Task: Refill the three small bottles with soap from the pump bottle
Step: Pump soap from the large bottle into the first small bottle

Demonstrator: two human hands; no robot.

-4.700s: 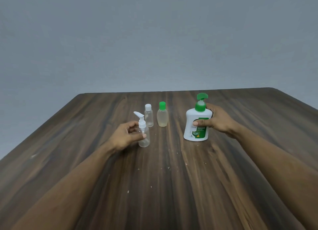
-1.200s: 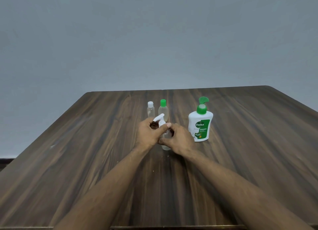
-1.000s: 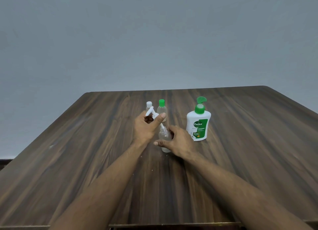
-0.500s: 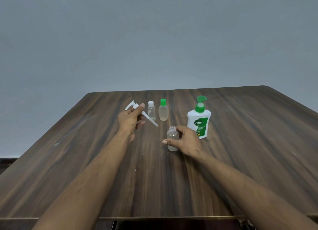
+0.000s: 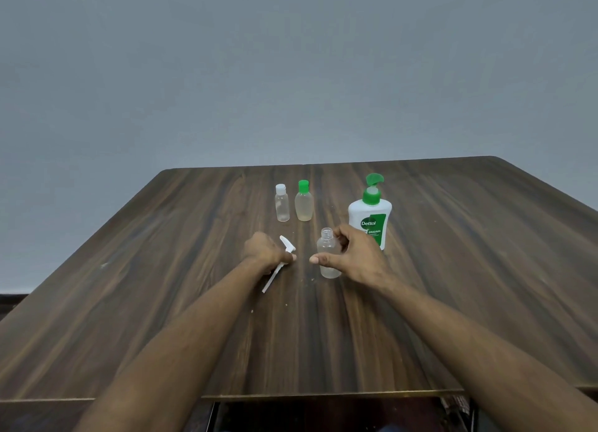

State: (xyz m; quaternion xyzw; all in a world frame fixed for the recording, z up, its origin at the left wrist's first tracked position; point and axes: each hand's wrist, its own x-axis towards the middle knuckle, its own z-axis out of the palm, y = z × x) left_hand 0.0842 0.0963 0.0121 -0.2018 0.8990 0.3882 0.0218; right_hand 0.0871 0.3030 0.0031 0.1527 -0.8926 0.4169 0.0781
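Note:
An uncapped clear small bottle (image 5: 327,253) stands upright mid-table, and my right hand (image 5: 356,257) holds it by its side. My left hand (image 5: 267,253) grips the white pump cap with its dip tube (image 5: 278,265), low over the wood to the left of that bottle. Behind them stand a clear bottle with a white cap (image 5: 282,203) and a yellowish bottle with a green cap (image 5: 304,202). The white pump bottle with a green pump head (image 5: 370,214) stands upright just behind my right hand.
The dark wooden table (image 5: 453,286) has its far edge close behind the bottles and its near edge under my forearms. A grey wall rises behind it. Small white specks lie on the wood near the open bottle.
My left hand pulled the pump cap out of the small bottle, swung it left, then lowered it toward the table beside the bottle. My right hand kept hold of the open bottle.

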